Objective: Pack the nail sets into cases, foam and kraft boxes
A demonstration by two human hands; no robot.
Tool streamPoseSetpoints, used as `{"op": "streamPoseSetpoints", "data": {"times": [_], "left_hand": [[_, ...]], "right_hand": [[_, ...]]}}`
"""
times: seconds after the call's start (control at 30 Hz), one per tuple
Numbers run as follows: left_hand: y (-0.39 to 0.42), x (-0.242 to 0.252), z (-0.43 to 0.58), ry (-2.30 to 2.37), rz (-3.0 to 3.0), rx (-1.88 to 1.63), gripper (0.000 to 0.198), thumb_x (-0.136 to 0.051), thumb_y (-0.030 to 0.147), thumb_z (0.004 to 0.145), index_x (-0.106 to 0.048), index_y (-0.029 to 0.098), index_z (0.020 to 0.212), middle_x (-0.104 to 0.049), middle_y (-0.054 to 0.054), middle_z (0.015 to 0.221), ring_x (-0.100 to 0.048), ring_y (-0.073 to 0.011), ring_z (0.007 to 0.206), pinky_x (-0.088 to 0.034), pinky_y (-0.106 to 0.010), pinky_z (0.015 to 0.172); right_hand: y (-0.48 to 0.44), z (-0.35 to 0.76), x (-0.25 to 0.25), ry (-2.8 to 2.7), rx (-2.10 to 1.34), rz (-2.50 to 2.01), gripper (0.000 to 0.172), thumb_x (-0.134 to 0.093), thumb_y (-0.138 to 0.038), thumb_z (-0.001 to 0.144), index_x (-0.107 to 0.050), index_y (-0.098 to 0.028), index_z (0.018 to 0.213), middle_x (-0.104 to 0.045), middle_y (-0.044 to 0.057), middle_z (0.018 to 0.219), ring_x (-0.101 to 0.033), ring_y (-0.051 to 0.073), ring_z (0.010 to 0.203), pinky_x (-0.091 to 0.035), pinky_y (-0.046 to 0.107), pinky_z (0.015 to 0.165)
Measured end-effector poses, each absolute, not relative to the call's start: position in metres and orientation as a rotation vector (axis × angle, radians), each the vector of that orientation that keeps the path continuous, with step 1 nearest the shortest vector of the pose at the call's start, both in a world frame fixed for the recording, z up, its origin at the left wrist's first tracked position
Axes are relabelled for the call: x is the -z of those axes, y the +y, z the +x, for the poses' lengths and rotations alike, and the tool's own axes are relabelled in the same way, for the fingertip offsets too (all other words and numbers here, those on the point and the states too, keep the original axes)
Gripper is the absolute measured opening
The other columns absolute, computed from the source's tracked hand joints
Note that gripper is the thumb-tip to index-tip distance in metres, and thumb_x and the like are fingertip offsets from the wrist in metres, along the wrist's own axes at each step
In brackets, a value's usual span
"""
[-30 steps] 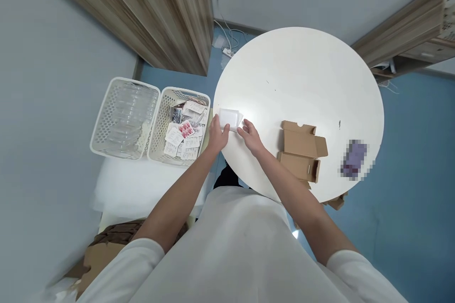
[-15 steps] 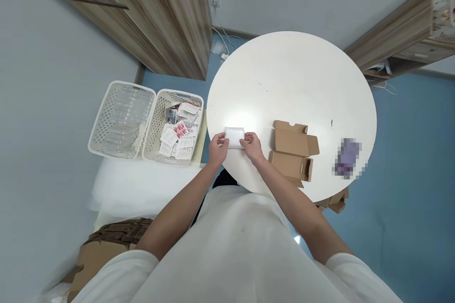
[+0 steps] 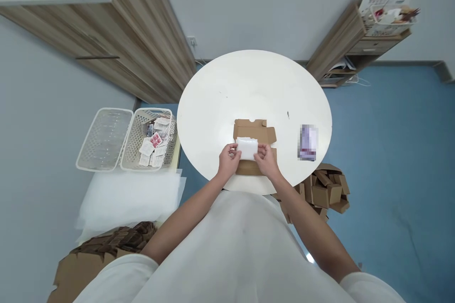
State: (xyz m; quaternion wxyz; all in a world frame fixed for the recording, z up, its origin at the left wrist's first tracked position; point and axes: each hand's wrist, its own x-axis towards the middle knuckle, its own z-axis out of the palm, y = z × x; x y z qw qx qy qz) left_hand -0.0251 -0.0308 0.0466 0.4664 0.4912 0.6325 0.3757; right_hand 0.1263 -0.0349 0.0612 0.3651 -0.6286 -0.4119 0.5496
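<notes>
A small white packet (image 3: 247, 148), apparently wrapped in translucent foam sheet, is held by its two ends above the table. My left hand (image 3: 228, 158) pinches its left end between thumb and fingers. On the right end, my right hand (image 3: 266, 158) grips in the same way. Beneath the packet lies an unfolded brown cardboard box (image 3: 250, 128), flat and open, its flaps spread. The packet and my hands hide part of the box's middle. What the wrapping contains cannot be seen.
The round white table (image 3: 245, 80) carries a pixelated purple item (image 3: 307, 143) at right. Left are a basket of clear plastic pieces (image 3: 80, 158), a basket of printed packets (image 3: 124, 154) and white foam sheets (image 3: 131, 196). Folded cardboard boxes (image 3: 322, 194) lie below the table's right edge.
Both hands have carried the white packet from the bare tabletop to over the open cardboard box. The camera view has shifted too.
</notes>
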Motion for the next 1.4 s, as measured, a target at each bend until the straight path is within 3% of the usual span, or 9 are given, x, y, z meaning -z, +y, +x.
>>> {"op": "streamPoseSetpoints", "data": {"times": [0.13, 0.4, 0.53, 0.7, 1.0, 1.13, 1.3, 1.4], "left_hand": [[-0.043, -0.034, -0.005, 1.544, 1.27, -0.723, 0.03, -0.055, 0.02, 0.072, -0.053, 0.017, 0.101, -0.061, -0.005, 0.086, -0.056, -0.0125, 0.07, -0.049, -0.029, 0.069], [-0.053, -0.015, 0.0, 1.592, 1.437, -0.456, 0.049, -0.055, 0.02, 0.068, -0.045, 0.014, 0.116, -0.051, -0.014, 0.112, -0.055, -0.0225, 0.095, -0.045, -0.037, 0.081], [-0.056, -0.015, 0.004, 1.584, 1.592, -0.334, 0.057, -0.054, 0.022, 0.069, -0.038, 0.014, 0.123, -0.042, -0.016, 0.123, -0.045, -0.028, 0.111, -0.04, -0.041, 0.088], [-0.059, -0.014, 0.008, 1.58, 1.712, -0.221, 0.06, -0.052, 0.02, 0.068, -0.033, 0.012, 0.125, -0.036, -0.018, 0.126, -0.039, -0.0314, 0.117, -0.034, -0.044, 0.093], [-0.056, -0.017, 0.01, 1.612, 1.74, -0.257, 0.053, -0.05, 0.018, 0.068, -0.038, 0.012, 0.12, -0.039, -0.017, 0.121, -0.041, -0.0306, 0.113, -0.036, -0.043, 0.092], [-0.052, -0.026, 0.008, 1.635, 1.748, -0.402, 0.054, -0.049, 0.017, 0.069, -0.037, 0.013, 0.122, -0.041, -0.015, 0.12, -0.041, -0.0279, 0.113, -0.036, -0.041, 0.094], [-0.043, -0.032, -0.016, 1.772, 1.719, -0.576, 0.048, -0.051, 0.023, 0.073, -0.041, 0.018, 0.119, -0.042, -0.013, 0.121, -0.038, -0.0277, 0.116, -0.033, -0.043, 0.097], [-0.038, -0.026, -0.033, 1.876, 1.571, -0.582, 0.053, -0.053, 0.029, 0.073, -0.038, 0.017, 0.122, -0.042, -0.014, 0.122, -0.04, -0.0287, 0.114, -0.035, -0.045, 0.093]], "right_hand": [[-0.053, 0.15, -0.041, -1.191, -1.343, -1.773, 0.031, -0.046, -0.019, 0.07, -0.039, -0.021, 0.1, -0.061, 0.007, 0.098, -0.061, 0.017, 0.079, -0.047, 0.036, 0.073], [-0.062, 0.152, -0.009, -1.596, -1.208, -1.905, 0.028, -0.039, -0.015, 0.073, -0.044, -0.022, 0.1, -0.058, 0.005, 0.088, -0.056, 0.021, 0.077, -0.046, 0.036, 0.064], [-0.059, 0.152, -0.006, -1.799, -1.139, -1.848, 0.037, -0.039, -0.009, 0.071, -0.044, -0.018, 0.106, -0.054, 0.009, 0.1, -0.052, 0.021, 0.092, -0.043, 0.035, 0.077], [-0.058, 0.155, -0.004, -1.899, -1.078, -1.77, 0.04, -0.04, -0.006, 0.07, -0.046, -0.015, 0.109, -0.045, 0.012, 0.116, -0.045, 0.021, 0.107, -0.039, 0.036, 0.088], [-0.059, 0.155, -0.016, -1.938, -1.073, -1.743, 0.042, -0.047, -0.011, 0.071, -0.048, -0.018, 0.112, -0.04, 0.012, 0.121, -0.046, 0.024, 0.108, -0.041, 0.041, 0.088], [-0.053, 0.171, -0.024, -1.858, -1.034, -1.709, 0.039, -0.045, -0.018, 0.075, -0.048, -0.018, 0.113, -0.044, 0.011, 0.119, -0.046, 0.022, 0.108, -0.042, 0.037, 0.087], [-0.052, 0.208, -0.016, -1.581, -0.997, -1.993, 0.04, -0.043, -0.029, 0.077, -0.047, -0.018, 0.115, -0.051, 0.011, 0.111, -0.054, 0.021, 0.091, -0.045, 0.038, 0.081], [-0.056, 0.216, -0.004, -1.459, -1.041, -2.111, 0.045, -0.046, -0.033, 0.075, -0.045, -0.016, 0.117, -0.052, 0.013, 0.111, -0.056, 0.022, 0.088, -0.046, 0.036, 0.077]]}}
